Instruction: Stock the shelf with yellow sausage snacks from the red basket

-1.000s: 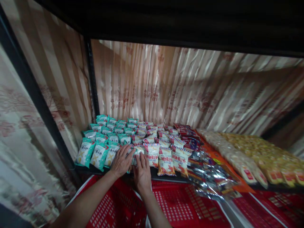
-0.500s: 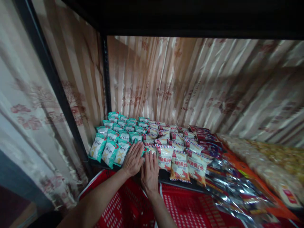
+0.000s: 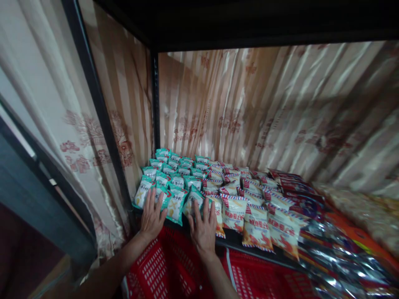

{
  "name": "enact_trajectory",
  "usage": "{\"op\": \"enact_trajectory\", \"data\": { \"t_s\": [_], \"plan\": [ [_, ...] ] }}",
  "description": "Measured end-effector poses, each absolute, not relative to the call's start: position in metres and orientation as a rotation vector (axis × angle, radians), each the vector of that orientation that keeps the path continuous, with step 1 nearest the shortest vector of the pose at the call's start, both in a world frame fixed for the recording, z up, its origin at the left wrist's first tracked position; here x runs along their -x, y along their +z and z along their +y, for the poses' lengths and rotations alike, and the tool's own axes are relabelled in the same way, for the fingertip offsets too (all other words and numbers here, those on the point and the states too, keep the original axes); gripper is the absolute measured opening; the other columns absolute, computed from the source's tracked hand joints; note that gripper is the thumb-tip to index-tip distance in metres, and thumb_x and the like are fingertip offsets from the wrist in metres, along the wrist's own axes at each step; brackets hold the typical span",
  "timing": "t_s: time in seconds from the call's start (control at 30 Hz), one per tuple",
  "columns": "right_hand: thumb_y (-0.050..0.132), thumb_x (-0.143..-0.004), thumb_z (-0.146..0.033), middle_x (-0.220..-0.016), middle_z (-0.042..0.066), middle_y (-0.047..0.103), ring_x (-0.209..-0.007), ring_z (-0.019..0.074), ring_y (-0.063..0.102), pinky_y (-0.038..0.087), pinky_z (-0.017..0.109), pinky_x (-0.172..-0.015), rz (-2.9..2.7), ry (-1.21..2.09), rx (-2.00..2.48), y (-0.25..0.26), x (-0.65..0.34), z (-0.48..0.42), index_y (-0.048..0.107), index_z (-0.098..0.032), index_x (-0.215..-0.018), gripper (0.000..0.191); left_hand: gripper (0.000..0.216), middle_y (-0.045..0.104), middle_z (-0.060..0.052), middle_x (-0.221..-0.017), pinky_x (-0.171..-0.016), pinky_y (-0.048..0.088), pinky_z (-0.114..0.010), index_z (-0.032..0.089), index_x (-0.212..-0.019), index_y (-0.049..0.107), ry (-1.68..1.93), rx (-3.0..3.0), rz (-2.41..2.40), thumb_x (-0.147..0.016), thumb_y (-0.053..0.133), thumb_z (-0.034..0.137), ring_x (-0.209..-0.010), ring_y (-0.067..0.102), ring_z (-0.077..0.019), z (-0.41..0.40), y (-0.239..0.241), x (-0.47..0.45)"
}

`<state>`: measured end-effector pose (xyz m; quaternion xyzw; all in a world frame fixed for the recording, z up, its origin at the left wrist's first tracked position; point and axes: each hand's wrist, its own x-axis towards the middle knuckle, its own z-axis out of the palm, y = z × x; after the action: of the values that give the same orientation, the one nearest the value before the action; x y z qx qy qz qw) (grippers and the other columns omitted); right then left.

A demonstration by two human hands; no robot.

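Shelf (image 3: 230, 240) edge packets could slide into the red basket (image 3: 174, 265) if the flat, open left hand (image 3: 151, 216) and right hand (image 3: 204, 226), gripping nothing, push the teal packets (image 3: 174, 201) unevenly.

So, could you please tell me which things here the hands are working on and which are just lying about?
In hand:
- left hand, flat on the teal snack packets
- right hand, on the front packets at the shelf edge

Lying about:
- red-and-white packets
- silver packets
- red baskets
- striped curtain
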<state>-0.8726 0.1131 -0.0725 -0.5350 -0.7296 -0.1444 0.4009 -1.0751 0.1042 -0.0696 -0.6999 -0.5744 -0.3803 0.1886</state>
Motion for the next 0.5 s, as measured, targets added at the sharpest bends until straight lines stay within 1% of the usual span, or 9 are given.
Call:
{"op": "enact_trajectory", "data": {
  "t_s": [0.07, 0.2, 0.4, 0.5],
  "plan": [
    [0.043, -0.090, -0.035, -0.153, 0.005, 0.003, -0.138, 0.0365, 0.006, 0.030, 0.059, -0.102, -1.833, -0.379, 1.346, -0.074, 0.874, 0.116, 0.034, -0.027, -0.139, 0.051, 0.063, 0.008, -0.011, -0.153, -0.107, 0.028, -0.049, 0.022, -0.145, 0.009, -1.023, 2.037, -1.587, -0.091, 0.040, 0.029, -0.139, 0.010, -0.0289, 0.112, -0.081, 1.077],
    [0.042, -0.090, -0.035, -0.153, 0.006, 0.005, -0.138, 0.0369, 0.007, 0.031, 0.060, -0.101, -1.844, -0.393, 1.345, -0.077, 0.873, 0.119, 0.035, -0.025, -0.139, 0.050, 0.058, 0.014, -0.012, -0.152, -0.107, 0.028, -0.048, 0.020, -0.145, 0.014, -1.029, 2.013, -1.606, -0.092, 0.037, 0.027, -0.139, 0.011, -0.0278, 0.124, -0.093, 1.071],
    [0.042, -0.090, -0.037, -0.153, 0.008, 0.006, -0.138, 0.0367, 0.006, 0.030, 0.060, -0.101, -1.870, -0.407, 1.333, -0.079, 0.869, 0.121, 0.035, -0.022, -0.139, 0.052, 0.056, 0.017, -0.010, -0.151, -0.109, 0.026, -0.046, 0.019, -0.143, 0.021, -1.056, 1.980, -1.622, -0.091, 0.039, 0.025, -0.139, 0.013, -0.0256, 0.131, -0.093, 1.070],
    [0.043, -0.089, -0.037, -0.153, 0.008, 0.005, -0.138, 0.0368, 0.005, 0.029, 0.060, -0.102, -1.880, -0.396, 1.350, -0.078, 0.869, 0.120, 0.034, -0.022, -0.139, 0.053, 0.056, 0.016, -0.010, -0.151, -0.109, 0.027, -0.046, 0.020, -0.143, 0.020, -1.051, 1.979, -1.617, -0.091, 0.039, 0.024, -0.139, 0.014, -0.0255, 0.130, -0.093, 1.071]
  ]
}}
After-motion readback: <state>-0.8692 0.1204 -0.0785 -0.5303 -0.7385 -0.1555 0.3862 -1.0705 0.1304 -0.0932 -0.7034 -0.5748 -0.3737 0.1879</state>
